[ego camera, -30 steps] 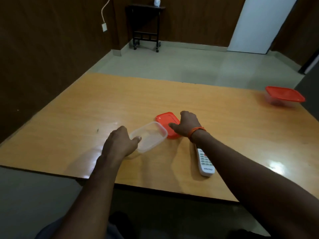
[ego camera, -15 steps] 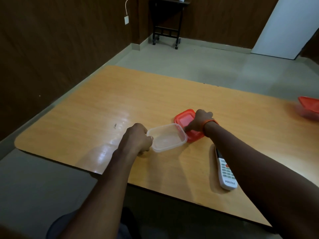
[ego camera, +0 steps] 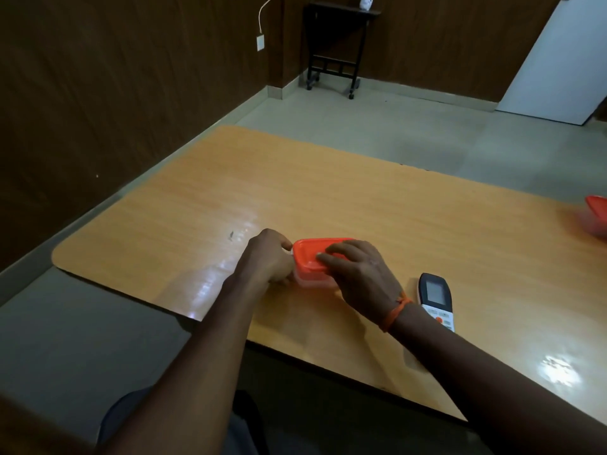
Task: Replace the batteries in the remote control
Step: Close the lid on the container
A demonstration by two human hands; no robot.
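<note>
Pressing down on the red lid (ego camera: 310, 254), the right hand (ego camera: 358, 277) lies flat with fingers spread across its top, seating it on the clear box (ego camera: 313, 281) beneath. The left hand (ego camera: 267, 257) is curled around the box's near left end, steadying it against the table (ego camera: 361, 198). The remote (ego camera: 436, 298) lies face up just right of the right wrist, touched by neither hand, its lower half hidden behind the forearm. Closing a box looks like tidying, so the swap may already be done, but no batteries show and the remote's back is out of sight, so I cannot tell. A second red-lidded box (ego camera: 597, 218) sits at the far right edge. No writing is readable; the remote's screen is blank.
</note>
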